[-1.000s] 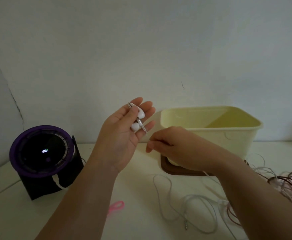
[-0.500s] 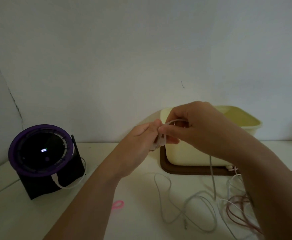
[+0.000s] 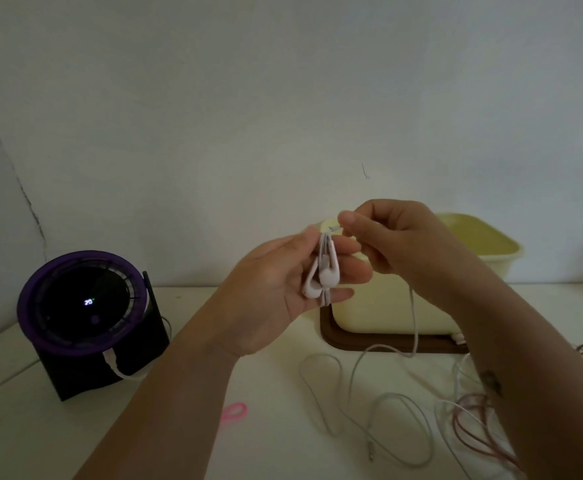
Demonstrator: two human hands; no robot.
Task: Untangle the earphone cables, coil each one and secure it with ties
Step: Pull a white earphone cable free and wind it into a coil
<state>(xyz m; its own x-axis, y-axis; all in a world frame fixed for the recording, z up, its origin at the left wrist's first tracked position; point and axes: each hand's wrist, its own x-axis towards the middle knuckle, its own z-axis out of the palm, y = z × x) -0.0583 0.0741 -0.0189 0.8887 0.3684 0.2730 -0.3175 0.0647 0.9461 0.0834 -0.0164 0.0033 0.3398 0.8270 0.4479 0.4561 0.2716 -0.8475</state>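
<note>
White earbuds [image 3: 324, 275] sit in the left hand [image 3: 276, 289], raised mid-scene above the surface [image 3: 75, 445]. Thumb pins them against half-curled fingers, stems roughly upright, a few cable strands lying alongside.

Right hand [image 3: 404, 244] is just right of it. Thumb and forefinger pinch the white cable [image 3: 413, 323] at the top of the bundle, other fingers curled.

From that pinch the cable drops straight down past the cream tub [image 3: 490, 251] on its brown tray [image 3: 331, 337]. It then sprawls in loose loops on the near surface and ends at the plug [image 3: 371, 455].

So the slack lies below and near-right of both hands, and the right hand is nearer to feed it.

Judgement: coiling step, early, most of the length unwound. Next wrap should follow the bundle's upright axis, over the left fingers.

Risk: slack drags into the reddish cable tangle [image 3: 473, 424] at near right. Can't tell in this dim view whether they already cross.

Pink tie [image 3: 235, 410] lies near-left of the loops, unused. Purple-ringed device [image 3: 82, 306] at left, irrelevant.
</note>
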